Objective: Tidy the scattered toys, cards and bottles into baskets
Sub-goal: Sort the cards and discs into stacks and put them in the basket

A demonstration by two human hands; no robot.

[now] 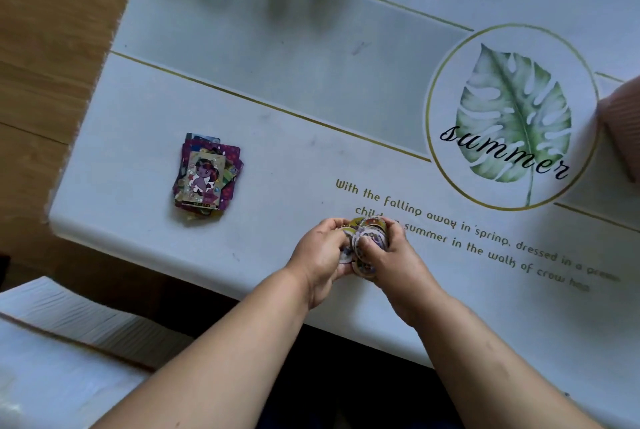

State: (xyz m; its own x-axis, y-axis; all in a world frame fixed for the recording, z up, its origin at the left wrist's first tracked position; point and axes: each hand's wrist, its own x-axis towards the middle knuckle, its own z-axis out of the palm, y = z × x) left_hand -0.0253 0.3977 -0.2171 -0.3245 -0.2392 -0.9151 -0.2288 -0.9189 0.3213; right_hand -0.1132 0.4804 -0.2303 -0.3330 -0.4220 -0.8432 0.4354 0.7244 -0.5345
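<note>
We've got a bunch of round cards (pixel 367 244) squeezed between our left hand (pixel 320 260) and right hand (pixel 388 255), fingers curled tight around them, at the table's (pixel 311 82) near edge. Rectangular card pile (pixel 207 175) sits well off left.

— What are you holding at lower centre of the frame?

— A bunch of round picture cards (pixel 365 245), clutched between my left hand (pixel 320 257) and right hand (pixel 388 255), just above the table's near edge. The discs are printed in bright colours with pale rims, fanned unevenly, some edge-on; their pictures are too blurred to read.

— And at left of centre?

— A loose stack of rectangular cards (pixel 207 175) lying flat on the table, well apart from my hands. The top card faces up, showing a cartoon figure on a glittery gold ground; purple-backed cards splay out beneath it.
</note>
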